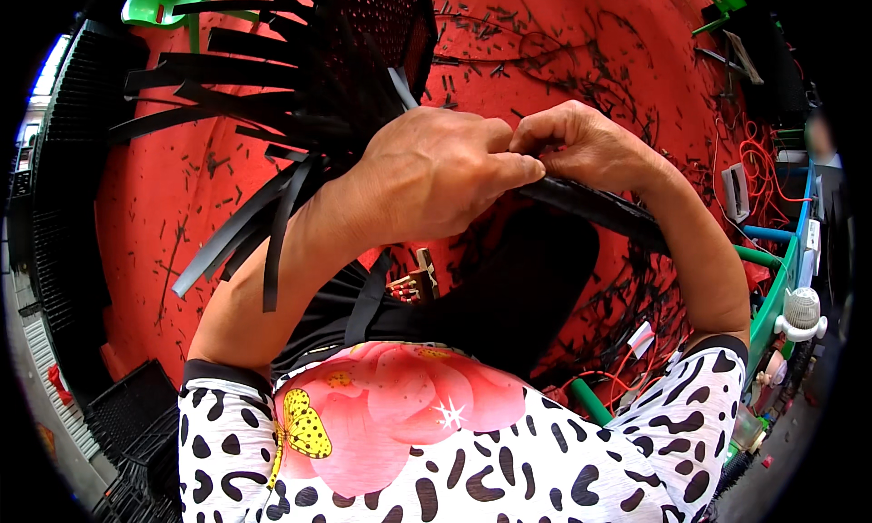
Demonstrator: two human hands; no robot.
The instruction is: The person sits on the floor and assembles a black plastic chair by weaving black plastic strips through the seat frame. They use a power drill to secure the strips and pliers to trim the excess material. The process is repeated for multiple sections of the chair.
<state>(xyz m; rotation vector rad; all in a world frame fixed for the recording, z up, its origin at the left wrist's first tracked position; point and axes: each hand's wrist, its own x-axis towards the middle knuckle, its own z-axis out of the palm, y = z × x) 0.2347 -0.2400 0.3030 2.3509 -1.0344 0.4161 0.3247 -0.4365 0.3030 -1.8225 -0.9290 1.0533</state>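
Observation:
My left hand (431, 173) is closed, its thumb and forefinger pinching the end of a shiny black band (599, 207), thick and perhaps made of plastic strips. Close beside it, my right hand (586, 146) is also closed, fingertips pinched at the same end; what exactly lies between them is hidden. From there the band runs right, passing behind my right forearm. Beyond my left hand stands a black woven basket (386, 23) with perforated sides. Many loose flat black strips (241, 73) fan out from it to the left, and several hang over my left forearm.
Black strip scraps litter the red floor (182, 223). Green plastic chairs (168, 0) stand at the far left and far right. Stacked black baskets (77, 159) line the left side. At right are a green-and-blue frame (790, 259) and red cords (767, 169).

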